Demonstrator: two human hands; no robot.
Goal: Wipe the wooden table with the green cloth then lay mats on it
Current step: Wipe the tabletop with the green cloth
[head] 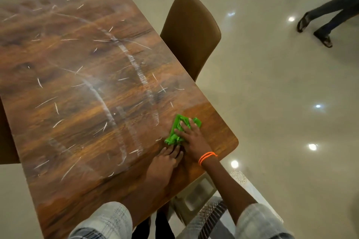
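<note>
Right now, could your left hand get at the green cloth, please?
Probably yes: the left hand lies flat on the wooden table just short of the green cloth, nothing between; the right hand presses on it.

— Where does the single head view look from?
— From above the near end of the scratched brown wooden table (81, 75), facing forward and steeply down.
— How near?
— Close: both forearms enter from the bottom edge; the glossy beige floor (272, 103) fills the right side.
</note>
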